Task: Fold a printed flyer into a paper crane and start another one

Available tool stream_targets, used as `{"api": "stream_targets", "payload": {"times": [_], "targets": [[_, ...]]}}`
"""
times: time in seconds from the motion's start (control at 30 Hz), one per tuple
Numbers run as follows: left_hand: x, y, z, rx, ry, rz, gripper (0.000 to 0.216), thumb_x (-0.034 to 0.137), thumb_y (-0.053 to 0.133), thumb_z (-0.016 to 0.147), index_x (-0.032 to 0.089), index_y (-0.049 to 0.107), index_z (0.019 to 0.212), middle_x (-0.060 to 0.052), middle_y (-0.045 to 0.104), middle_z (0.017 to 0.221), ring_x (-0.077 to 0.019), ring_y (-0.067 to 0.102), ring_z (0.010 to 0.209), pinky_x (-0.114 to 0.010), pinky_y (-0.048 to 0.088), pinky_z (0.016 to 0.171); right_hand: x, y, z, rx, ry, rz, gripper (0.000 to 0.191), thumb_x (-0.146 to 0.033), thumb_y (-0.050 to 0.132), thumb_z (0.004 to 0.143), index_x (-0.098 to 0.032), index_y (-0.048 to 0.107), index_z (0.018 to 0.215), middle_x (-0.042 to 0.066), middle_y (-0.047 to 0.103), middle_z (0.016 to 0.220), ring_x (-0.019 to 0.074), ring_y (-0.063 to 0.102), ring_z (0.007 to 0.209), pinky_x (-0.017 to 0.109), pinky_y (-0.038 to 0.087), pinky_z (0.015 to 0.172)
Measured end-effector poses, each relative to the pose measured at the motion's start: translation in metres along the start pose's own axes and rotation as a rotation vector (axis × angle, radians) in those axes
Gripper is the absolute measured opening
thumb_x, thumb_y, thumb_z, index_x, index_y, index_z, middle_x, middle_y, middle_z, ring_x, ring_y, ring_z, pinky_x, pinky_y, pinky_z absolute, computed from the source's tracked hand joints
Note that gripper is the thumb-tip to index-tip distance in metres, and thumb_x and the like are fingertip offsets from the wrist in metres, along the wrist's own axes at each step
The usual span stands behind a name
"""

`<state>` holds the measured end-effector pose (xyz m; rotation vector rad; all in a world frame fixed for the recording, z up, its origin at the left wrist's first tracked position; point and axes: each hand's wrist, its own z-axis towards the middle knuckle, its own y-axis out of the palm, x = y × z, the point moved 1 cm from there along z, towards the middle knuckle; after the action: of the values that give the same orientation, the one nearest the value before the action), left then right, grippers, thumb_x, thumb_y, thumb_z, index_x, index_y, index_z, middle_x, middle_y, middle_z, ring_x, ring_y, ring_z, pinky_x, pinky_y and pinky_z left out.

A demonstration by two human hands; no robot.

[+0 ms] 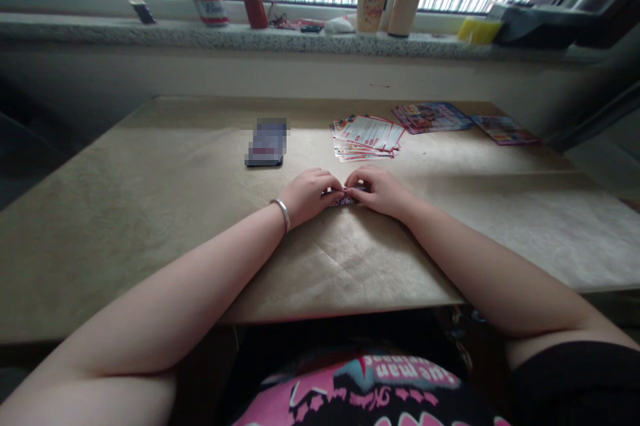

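1. Presently, both hands are busy with one small patterned piece (345,201), dark with pale marks, at the middle of the worktop (325,259), between the two forearms.
2. Left hand (313,198): grip drawn in to a pinch, thumb and fingers closed on the piece's left part. Bracelet (283,214) at that wrist.
3. Right hand (380,190): matching pinch from the right, fingers curled over, thumb on the near side. Fingertips of the two hands almost meet.
4. Step in hand, as I judge it: fine two-handed fingertip handling of the piece. Folding, parting or straightening, cannot tell; fingers cover most of it. Whether it touches the worktop, also unclear.
5. Just beyond the hands, slightly right: fanned pile of printed cards (369,136). Far right, glossy printed sheets (433,117). Left of the cards, well apart, a blurred dark rectangular object (267,144).
6. Next move, my reading: calls for light, even pressure from both pinches, thumbs working together, without creasing or dropping the piece.
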<state>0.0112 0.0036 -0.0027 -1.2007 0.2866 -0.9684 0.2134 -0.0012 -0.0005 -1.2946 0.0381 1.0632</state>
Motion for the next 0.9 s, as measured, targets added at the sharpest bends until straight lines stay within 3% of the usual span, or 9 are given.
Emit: {"api": "stream_targets", "payload": {"times": [0.17,0.3,0.57,0.73,0.9], "targets": [[0.007,-0.002,0.001,0.004,-0.18,-0.143,0.009,0.024,0.065,0.086,0.017,0.064,0.091,0.001,0.065,0.077,-0.0116,0.056,0.069,-0.023,0.043,0.068,-0.002,0.004,0.001,0.04,0.149,0.086,0.007,-0.025,0.063,0.079,-0.019,0.065,0.078,0.001,0.067,0.076,0.015,0.057,0.071,0.028,0.042,0.068],[0.01,-0.003,0.0,0.005,-0.211,-0.228,0.006,0.019,0.06,0.084,0.017,0.064,0.088,0.003,0.062,0.075,-0.0093,0.051,0.065,-0.02,0.04,0.063,-0.002,0.008,0.002,0.098,0.213,0.221,0.012,-0.026,0.066,0.075,-0.019,0.064,0.085,-0.001,0.065,0.072,0.0129,0.055,0.065,0.027,0.042,0.064],[0.001,-0.005,0.0,0.022,-0.377,-0.465,0.017,0.023,0.055,0.082,0.015,0.068,0.089,0.002,0.06,0.065,-0.0088,0.048,0.057,-0.019,0.037,0.054,0.008,0.002,0.001,0.178,0.198,0.3,0.016,-0.03,0.062,0.08,-0.018,0.072,0.086,0.003,0.071,0.083,0.0155,0.062,0.075,0.03,0.048,0.072],[-0.001,-0.008,0.002,-0.031,-0.333,-0.488,0.018,0.025,0.058,0.08,0.015,0.073,0.084,-0.004,0.07,0.087,-0.0147,0.063,0.081,-0.024,0.049,0.073,0.008,-0.001,0.002,0.1,0.082,0.281,0.019,-0.032,0.062,0.083,-0.019,0.076,0.085,0.007,0.074,0.097,0.0189,0.066,0.094,0.033,0.05,0.084],[-0.003,-0.01,0.001,-0.04,-0.246,-0.398,0.026,0.028,0.052,0.085,0.016,0.074,0.089,-0.007,0.071,0.096,-0.0178,0.064,0.091,-0.03,0.05,0.085,0.007,0.0,0.001,0.06,0.097,0.22,0.022,-0.034,0.068,0.08,-0.022,0.078,0.095,0.008,0.072,0.107,0.0161,0.065,0.082,0.03,0.053,0.071]]}}
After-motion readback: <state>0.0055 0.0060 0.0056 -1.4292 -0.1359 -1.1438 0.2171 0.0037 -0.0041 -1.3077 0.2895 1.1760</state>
